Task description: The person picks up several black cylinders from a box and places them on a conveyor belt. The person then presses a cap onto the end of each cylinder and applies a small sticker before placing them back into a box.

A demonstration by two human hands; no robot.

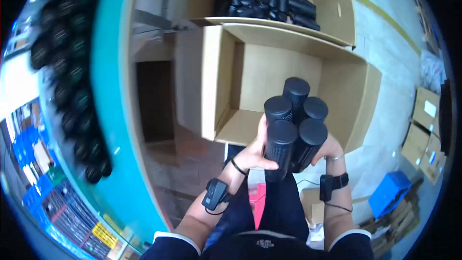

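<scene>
Between my two hands I hold a bunch of several black cylinders (281, 137) with flat round ends, upright and pressed side by side. My left hand (257, 151) wraps their left side, its thumb across the front one. From the right, my right hand (328, 148) clasps the bunch, its fingers partly hidden behind it. The cylinders are over the near side of an open cardboard box (281, 67), whose visible inside shows bare cardboard. Beyond it a second cardboard box (337, 0) holds a jumble of black cylinders (276, 2).
A green-topped table (113, 77) runs along my left, with rows of black cylinders (67, 67) standing on it. Cardboard boxes (423, 139) and a blue bin (390, 192) are on the floor to the right. Blue crates (36, 183) stand at far left.
</scene>
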